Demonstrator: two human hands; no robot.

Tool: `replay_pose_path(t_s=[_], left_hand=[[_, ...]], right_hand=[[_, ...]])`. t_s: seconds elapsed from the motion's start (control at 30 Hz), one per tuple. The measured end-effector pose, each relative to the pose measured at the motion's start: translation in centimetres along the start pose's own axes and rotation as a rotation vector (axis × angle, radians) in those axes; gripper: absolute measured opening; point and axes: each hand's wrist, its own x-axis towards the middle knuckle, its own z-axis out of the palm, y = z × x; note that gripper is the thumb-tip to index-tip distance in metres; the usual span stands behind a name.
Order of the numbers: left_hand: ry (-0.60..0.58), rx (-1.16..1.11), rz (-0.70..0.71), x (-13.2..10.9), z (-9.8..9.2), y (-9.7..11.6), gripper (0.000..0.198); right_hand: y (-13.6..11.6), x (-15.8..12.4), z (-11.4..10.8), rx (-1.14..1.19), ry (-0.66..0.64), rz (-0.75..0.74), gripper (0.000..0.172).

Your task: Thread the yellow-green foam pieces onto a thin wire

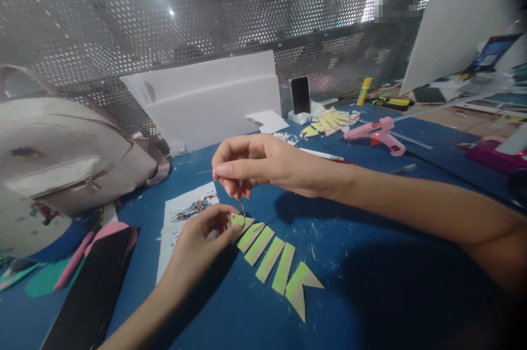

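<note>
My left hand (206, 235) pinches the front end of a row of yellow-green flat pieces (259, 246), shaped like a fish skeleton with a forked tail. The pieces lie on the blue table in a curved line. Above them, my right hand (255, 166) is closed, thumb against fingers, on a thin needle-like strand (205, 172) that sticks out to the left. A short beaded thread (242, 207) runs from below my right fingers down to the front piece. Beside my left hand, a white paper (168, 229) carries a pile of small mixed beads (196, 207).
A pink glue gun (381, 133) lies at the right, near a yellow glue stick (364, 91) and a propped phone (300, 95). More yellow-green pieces (329, 121) lie behind. At the left are a pale bag (69, 147) and a long black object (90, 289).
</note>
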Motion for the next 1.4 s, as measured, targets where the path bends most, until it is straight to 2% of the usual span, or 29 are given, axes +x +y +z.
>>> replay_pose_path(t_s=[0.57,1.03,1.4], left_hand=[[0.026,0.059,0.017,-0.16,0.13,0.70,0.020],[0.058,0.108,0.044,-0.34,0.21,0.32,0.020],[0.077,0.230,0.176,-0.65,0.34,0.48,0.016]], right_hand=[[0.27,0.21,-0.55,-0.025,0.042,0.005,0.013],[0.34,0.35,-0.97,-0.017,0.059,0.010,0.013],[0.46,0.30,-0.83,0.001,0.053,0.010,0.015]])
